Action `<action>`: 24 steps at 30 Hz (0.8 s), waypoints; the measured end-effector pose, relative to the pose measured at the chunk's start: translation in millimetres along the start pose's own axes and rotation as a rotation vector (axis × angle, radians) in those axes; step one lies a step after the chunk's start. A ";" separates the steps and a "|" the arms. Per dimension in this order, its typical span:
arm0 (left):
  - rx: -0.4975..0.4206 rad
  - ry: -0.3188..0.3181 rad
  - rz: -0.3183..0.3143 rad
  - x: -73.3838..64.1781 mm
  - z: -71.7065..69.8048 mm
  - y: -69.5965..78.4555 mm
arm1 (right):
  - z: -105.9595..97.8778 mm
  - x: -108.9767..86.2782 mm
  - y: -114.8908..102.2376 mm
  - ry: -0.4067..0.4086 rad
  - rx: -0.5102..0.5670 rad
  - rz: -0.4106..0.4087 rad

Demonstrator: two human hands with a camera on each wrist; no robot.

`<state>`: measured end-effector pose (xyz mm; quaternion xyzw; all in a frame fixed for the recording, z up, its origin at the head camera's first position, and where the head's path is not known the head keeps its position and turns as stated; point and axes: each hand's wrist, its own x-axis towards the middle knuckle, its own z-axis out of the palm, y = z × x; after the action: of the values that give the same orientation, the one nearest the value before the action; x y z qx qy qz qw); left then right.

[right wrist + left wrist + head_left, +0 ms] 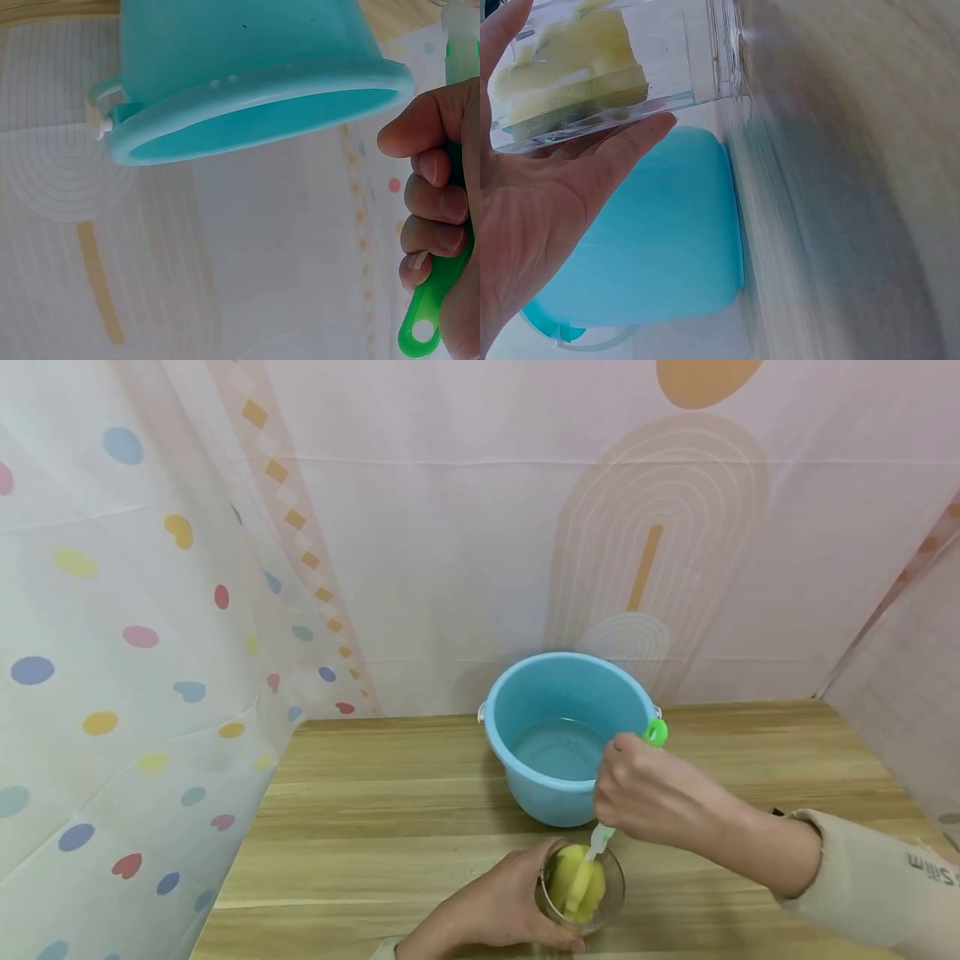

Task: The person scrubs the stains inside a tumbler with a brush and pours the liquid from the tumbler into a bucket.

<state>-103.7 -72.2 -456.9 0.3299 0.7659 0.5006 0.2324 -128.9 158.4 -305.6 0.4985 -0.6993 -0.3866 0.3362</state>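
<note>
My left hand (504,900) holds a clear glass (615,887) by its side, just above the wooden table. Inside the glass is the yellow sponge head (567,878) of a cup brush; through the glass wall in the left wrist view the sponge (585,64) looks squeezed and wet. My right hand (647,789) grips the brush's green handle (442,289) in a fist, above the glass. The ring end of the handle (656,732) sticks out past the fist, and the pale neck (602,837) shows below it.
A light blue bucket (543,797) with some water (562,747) in it stands just behind the glass, partly covered by my right hand. Wooden table (360,827) extends to both sides. Patterned curtains (420,568) hang at the back and sides.
</note>
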 end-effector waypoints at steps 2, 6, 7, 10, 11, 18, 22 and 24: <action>0.004 0.001 -0.006 -0.4 -0.4 -0.5 | 0.4 -1.5 0.3 -0.001 0.010 -0.001; 0.009 -0.001 -0.016 -0.4 -0.6 -1.0 | -0.7 -4.8 0.3 -0.007 0.020 -0.005; 0.011 -0.002 -0.014 -0.4 -0.5 -1.0 | -1.4 -5.6 0.3 -0.011 0.023 -0.007; 0.023 0.000 -0.009 -0.5 0.0 -0.7 | -3.4 -8.1 0.0 -0.020 0.029 -0.007; 0.024 0.000 -0.008 -0.5 0.0 -0.4 | -4.1 -9.1 0.0 -0.023 0.032 -0.007; 0.055 0.017 -0.008 -0.1 0.5 0.4 | -12.1 -19.5 0.0 -0.047 0.047 0.000; 0.049 0.016 -0.005 -0.2 0.3 0.3 | -18.3 -23.8 -1.1 0.003 0.029 0.020; 0.044 0.014 0.000 -0.6 0.2 0.2 | -22.3 -24.1 -2.0 0.027 0.010 0.029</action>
<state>-103.1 -72.5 -456.8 0.3313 0.7785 0.4857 0.2195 -102.3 176.5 -298.8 0.4950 -0.7037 -0.3714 0.3490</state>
